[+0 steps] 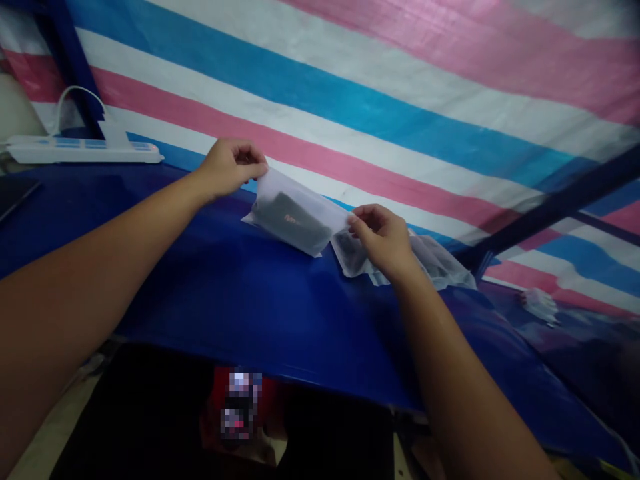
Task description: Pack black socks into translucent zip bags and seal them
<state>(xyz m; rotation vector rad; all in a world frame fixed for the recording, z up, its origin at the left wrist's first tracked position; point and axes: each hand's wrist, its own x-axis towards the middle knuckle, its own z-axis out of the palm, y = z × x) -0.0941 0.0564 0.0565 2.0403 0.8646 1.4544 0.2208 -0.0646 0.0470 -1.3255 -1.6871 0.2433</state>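
A frosted plastic bag (327, 205) hangs between my two hands, its upper edge stretched taut. Inside it shows a dark, box-like item (290, 219) with small orange lettering that I cannot read. My left hand (233, 165) pinches the bag's upper left corner between thumb and fingers. At the upper right corner, my right hand (380, 237) pinches the same edge. The bag's bottom is at or just above the blue table (260, 307); I cannot tell which. Behind my right hand lie more frosted bags (440, 260) with dark contents, partly hidden by it.
A white power strip (85, 152) with a plugged-in cable sits at the table's back left. The corner of a dark flat object (17, 193) shows at the left edge. Striped sheeting (350, 100) rises behind the table. A small whitish bundle (540, 305) lies at the far right.
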